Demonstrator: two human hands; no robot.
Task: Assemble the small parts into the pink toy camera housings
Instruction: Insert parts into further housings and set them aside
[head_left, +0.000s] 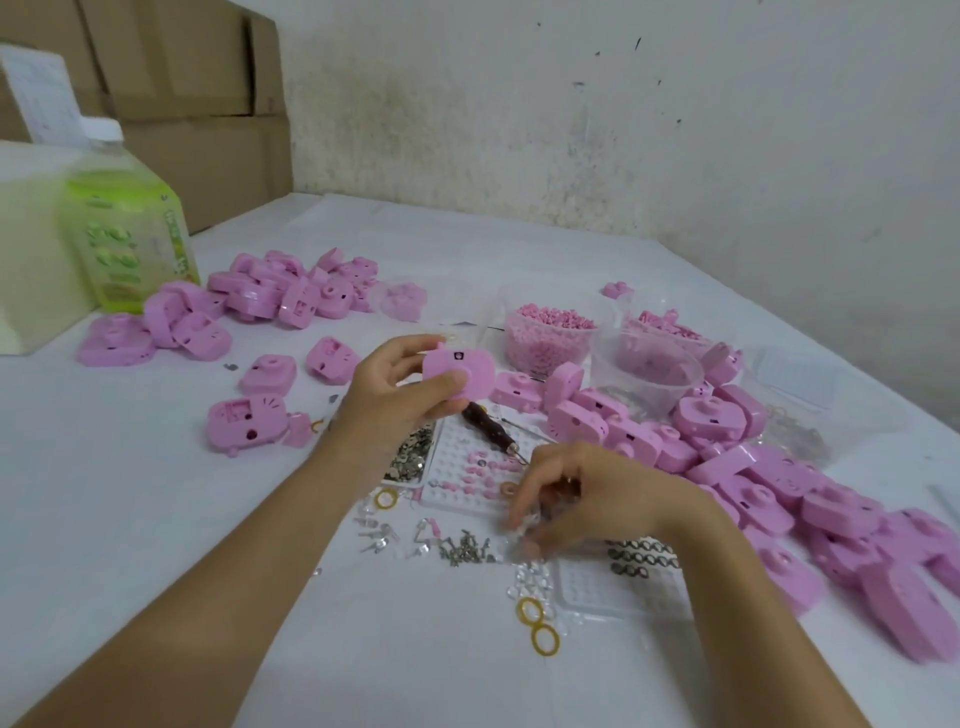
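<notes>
My left hand (395, 387) grips a pink toy camera housing (460, 373) above the table, thumb on its front. Lower right, my right hand (582, 499) reaches down with curled fingertips into a scatter of small clear lenses (532, 574) and screws (465, 550); whether it pinches one is hidden by blur. A white peg tray (457, 467) with small pink parts lies between the hands, a dark-handled screwdriver (491, 423) resting at its top.
Piles of pink housings lie at the back left (270, 291) and along the right (779, 483). Clear tubs of pink pieces (550, 332) stand behind. A green bottle (130, 228) and cardboard boxes (208, 104) occupy the far left. Yellow rings (537, 626) lie near me.
</notes>
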